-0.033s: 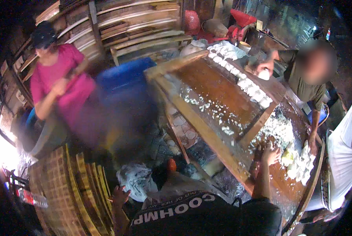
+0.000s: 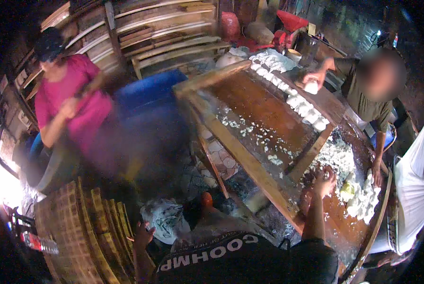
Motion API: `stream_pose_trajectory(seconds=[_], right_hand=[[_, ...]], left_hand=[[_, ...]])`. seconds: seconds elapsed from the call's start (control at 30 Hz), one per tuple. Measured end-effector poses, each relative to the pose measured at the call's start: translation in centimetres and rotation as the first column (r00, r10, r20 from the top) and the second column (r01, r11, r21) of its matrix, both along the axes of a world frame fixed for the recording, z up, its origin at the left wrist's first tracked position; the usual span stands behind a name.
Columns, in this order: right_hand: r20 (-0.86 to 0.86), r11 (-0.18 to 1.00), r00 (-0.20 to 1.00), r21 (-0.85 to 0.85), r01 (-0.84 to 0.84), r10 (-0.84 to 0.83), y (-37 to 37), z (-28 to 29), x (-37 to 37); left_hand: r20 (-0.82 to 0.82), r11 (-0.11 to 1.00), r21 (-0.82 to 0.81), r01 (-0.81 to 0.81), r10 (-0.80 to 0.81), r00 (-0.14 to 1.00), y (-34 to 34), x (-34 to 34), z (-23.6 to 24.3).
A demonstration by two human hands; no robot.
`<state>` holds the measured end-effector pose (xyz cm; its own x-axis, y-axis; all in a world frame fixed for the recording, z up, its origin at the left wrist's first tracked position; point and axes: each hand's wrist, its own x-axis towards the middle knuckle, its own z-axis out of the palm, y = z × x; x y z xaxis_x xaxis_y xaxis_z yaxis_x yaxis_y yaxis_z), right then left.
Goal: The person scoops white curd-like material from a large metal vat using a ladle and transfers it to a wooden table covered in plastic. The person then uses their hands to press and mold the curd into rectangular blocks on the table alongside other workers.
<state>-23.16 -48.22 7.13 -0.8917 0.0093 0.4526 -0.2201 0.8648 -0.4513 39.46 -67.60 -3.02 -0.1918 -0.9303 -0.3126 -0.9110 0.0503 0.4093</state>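
Note:
My right hand [image 2: 325,182] is over the wooden table [image 2: 264,173], at the near edge of a heap of white crumbly stuff [image 2: 337,154]. Its fingers are curled, with some white crumbs showing between them. Just right of it lie a pale yellow-green round thing [image 2: 347,190] and a pile of white lumps [image 2: 363,201]. My left hand [image 2: 143,233] is low, with fingers apart, between a crumpled plastic bag [image 2: 162,220] and a stack of slatted wooden trays [image 2: 79,227]. I see nothing held in it.
Across the table a person [image 2: 373,92] holds a white lump [image 2: 311,87], their other hand beside the pile. White pieces [image 2: 292,97] line the far edge. Another person in pink [image 2: 75,94] stands left, near a blue container [image 2: 150,90]. A wooden divider [image 2: 311,154] crosses the tabletop.
My right hand has shifted slightly away from me and its fingers have curled more. The co-worker's hand with the white lump has moved a little to the left.

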Motion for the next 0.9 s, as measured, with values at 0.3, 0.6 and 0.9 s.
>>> stream_pose_trajectory(seconds=[0.3, 0.6, 0.9], right_hand=[[-0.259, 0.431, 0.464, -0.175, -0.885, 0.847, -30.2, 7.4, 1.5], [-0.256, 0.822, 0.814, -0.106, -0.560, 0.522, -51.5, 6.5, -18.5], [0.346, 0.971, 0.908, 0.062, 0.230, -0.237, -53.6, 8.7, -27.6]], left_hand=[[-0.409, 0.985, 0.108, 0.131, -0.077, 0.909, -19.4, -12.3, -0.3], [-0.188, 0.896, 0.424, 0.132, -0.055, 0.981, -25.0, -12.3, -4.5], [0.055, 0.832, 0.533, -0.154, 0.147, 0.988, -25.4, -8.2, -5.1]])
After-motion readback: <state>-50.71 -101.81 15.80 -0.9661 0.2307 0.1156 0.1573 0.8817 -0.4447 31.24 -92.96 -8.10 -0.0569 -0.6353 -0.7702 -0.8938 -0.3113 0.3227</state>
